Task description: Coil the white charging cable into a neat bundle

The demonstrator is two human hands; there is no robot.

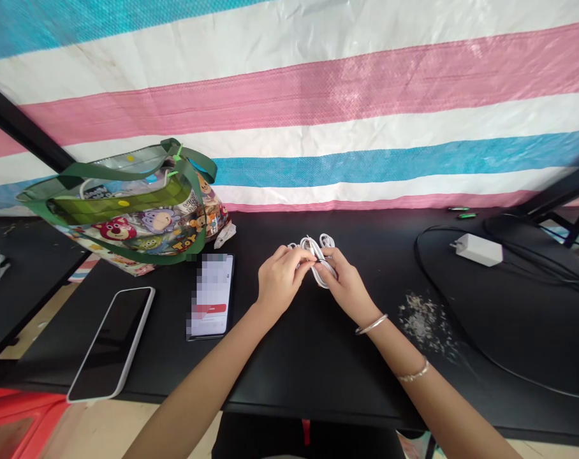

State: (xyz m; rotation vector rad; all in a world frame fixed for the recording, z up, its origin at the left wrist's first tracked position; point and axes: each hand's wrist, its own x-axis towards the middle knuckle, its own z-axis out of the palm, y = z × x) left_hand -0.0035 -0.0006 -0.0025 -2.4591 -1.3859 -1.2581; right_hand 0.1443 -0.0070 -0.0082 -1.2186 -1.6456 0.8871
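Observation:
A coiled white cable (324,276) is between my hands, just above or on the black table; I cannot tell if it touches. My right hand (347,287) is closed around the coil's right side, with metal bangles on that wrist and forearm. My left hand (282,275) pinches with thumb and forefinger at a thin black tie (320,259) that crosses the coil's middle. Just behind, more white cable loops (326,240) show, partly hidden by my fingers.
Left are a lit phone (213,294), a dark phone in a white case (111,344) and a cartoon-print bag (146,223). On the right lie a white power adapter (479,249), black cord (461,331), crumbs (426,322) and green batteries (467,215). Striped sheeting (342,83) hangs behind.

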